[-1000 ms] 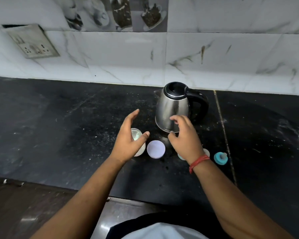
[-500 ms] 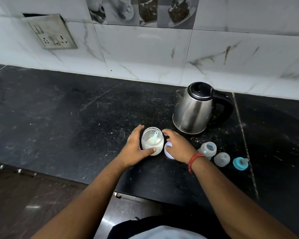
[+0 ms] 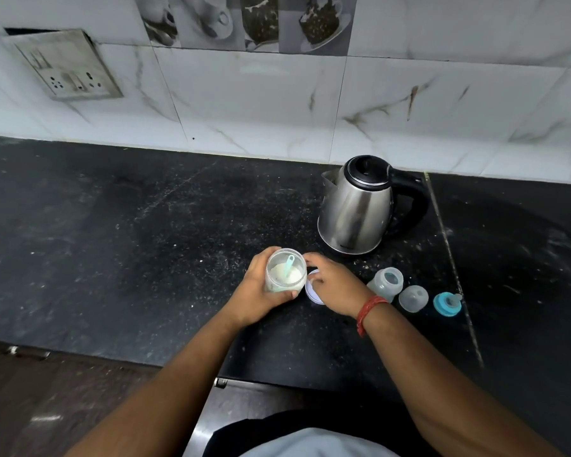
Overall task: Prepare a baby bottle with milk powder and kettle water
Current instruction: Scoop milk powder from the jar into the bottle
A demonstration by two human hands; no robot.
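Note:
My left hand [image 3: 256, 300] grips an open clear jar of white milk powder [image 3: 282, 275], which has a teal scoop [image 3: 289, 262] standing in it. My right hand [image 3: 335, 285] hovers just right of the jar with its fingers loosely bent. Its fingertips are near the jar's rim, and it lies over the jar's pale lid [image 3: 311, 294] flat on the counter. An open, empty baby bottle [image 3: 386, 283] stands to the right. Beside it are its clear cap [image 3: 413, 298] and its teal ring with the nipple [image 3: 446, 304]. A steel kettle [image 3: 356, 209] with a black lid and handle stands behind them.
Everything sits on a black stone counter [image 3: 129, 245] backed by a white marble-tiled wall. A switch and socket plate [image 3: 68, 69] is on the wall at upper left. The counter's front edge runs close below my forearms, with a dark floor to the left.
The view has shifted, so the kettle sits further right in frame. My left hand closed around the powder jar. My right hand came down from the kettle to beside the jar, over the lid.

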